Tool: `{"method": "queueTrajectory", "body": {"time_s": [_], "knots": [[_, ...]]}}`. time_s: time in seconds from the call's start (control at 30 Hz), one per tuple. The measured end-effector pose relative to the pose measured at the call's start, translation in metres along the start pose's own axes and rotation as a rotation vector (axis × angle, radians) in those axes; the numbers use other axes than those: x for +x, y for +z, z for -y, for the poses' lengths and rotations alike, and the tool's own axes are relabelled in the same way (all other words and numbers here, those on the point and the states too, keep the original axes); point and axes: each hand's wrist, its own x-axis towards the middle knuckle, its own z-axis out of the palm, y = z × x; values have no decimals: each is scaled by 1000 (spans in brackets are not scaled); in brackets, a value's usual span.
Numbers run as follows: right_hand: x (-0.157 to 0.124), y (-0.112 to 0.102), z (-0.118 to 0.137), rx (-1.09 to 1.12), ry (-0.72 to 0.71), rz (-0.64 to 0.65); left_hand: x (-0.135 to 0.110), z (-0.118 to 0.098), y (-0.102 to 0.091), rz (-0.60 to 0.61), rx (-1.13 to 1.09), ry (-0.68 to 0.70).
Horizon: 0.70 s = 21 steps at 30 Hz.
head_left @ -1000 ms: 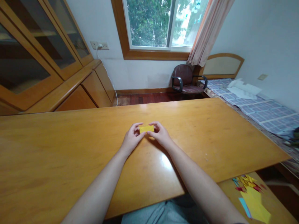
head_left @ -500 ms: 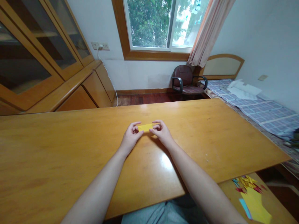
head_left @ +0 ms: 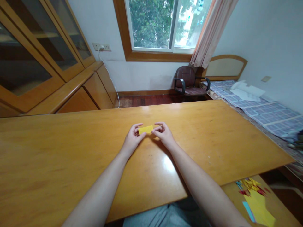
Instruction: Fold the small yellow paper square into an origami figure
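Observation:
A small rectangular strip of folded yellow paper (head_left: 145, 129) is held just over the wooden table (head_left: 71, 148), roughly in the middle of the view. My left hand (head_left: 133, 136) pinches its left end, the thumb along the near edge and the index finger stretched out above. At the right end, my right hand (head_left: 164, 134) grips the paper between thumb and fingers, its index finger raised. The parts of the paper behind my fingertips are hidden.
Lower right, a lower surface bears yellow paper sheets (head_left: 258, 206), a blue strip (head_left: 248, 210) and a heap of small folded coloured pieces (head_left: 251, 186). Beyond the table stand a chair (head_left: 189, 82), a bed (head_left: 255, 107) and a glass-fronted cabinet (head_left: 68, 75).
The yellow paper has shifted slightly left, and less of it lies within my right hand's fingers. Both hands stay in nearly the same place.

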Motion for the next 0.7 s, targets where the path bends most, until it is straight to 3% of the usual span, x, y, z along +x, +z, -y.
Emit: {"method": "queueTrajectory", "body": {"time_s": [0.4,0.7], "knots": [[-3,1,1,-50,-11,88,1,6,-3,-32,158,39],[-4,-2,-1,-90,-39,75,-2,5,-3,43,316,56]]}}
